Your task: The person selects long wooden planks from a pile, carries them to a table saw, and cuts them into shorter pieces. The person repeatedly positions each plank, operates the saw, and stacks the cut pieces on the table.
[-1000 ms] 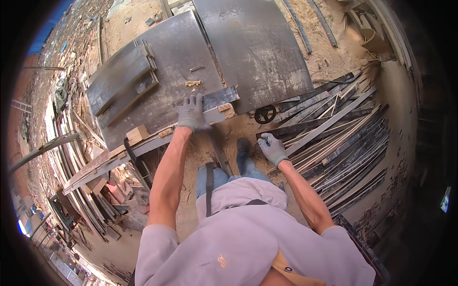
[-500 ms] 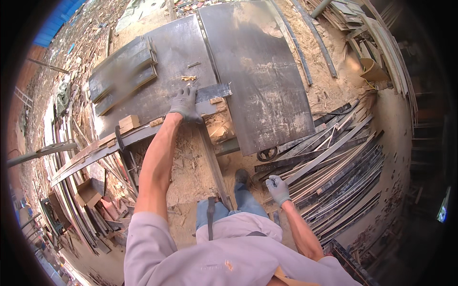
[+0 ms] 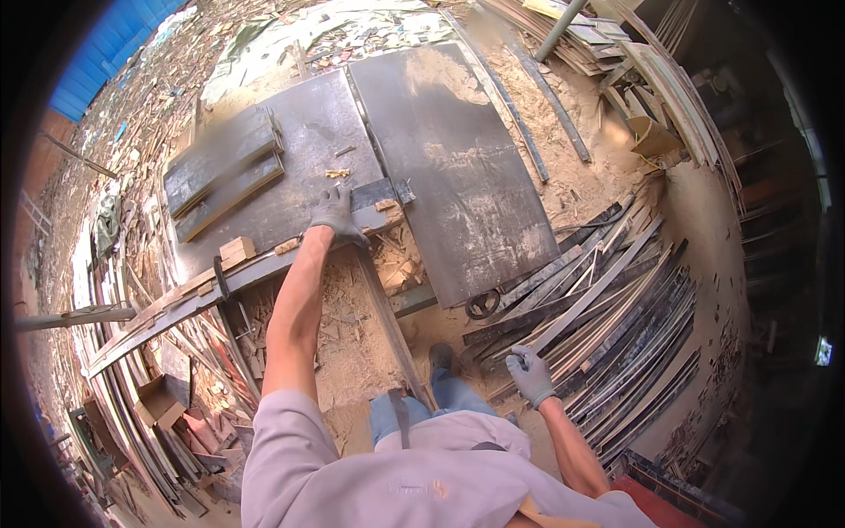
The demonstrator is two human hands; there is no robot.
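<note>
A broad, dark, flat-topped desk [image 3: 308,106] is standing beside long, narrow, dark wooden strips [image 3: 627,339]. Near the desk's front edge, a short, dark, flat board [image 3: 371,192] is lying, probably stiff, light and slick, its 2 long edges offering hold. The grey-gloved left grip [image 3: 332,214] is resting open at its left end; the grey-gloved right grip [image 3: 532,377] is hanging curled, whether gripping anything being impossible to tell.

The view is taken from your head, left of centre, facing down and forward through a wide fisheye lens (straight edges bow toward the rim). Your shirt [image 3: 378,480] is nearest, at the lower edge; your left hand [image 3: 333,215] and right hand [image 3: 532,377] stand farther out, and the desk [image 3: 308,132] extends beyond the left.
</note>
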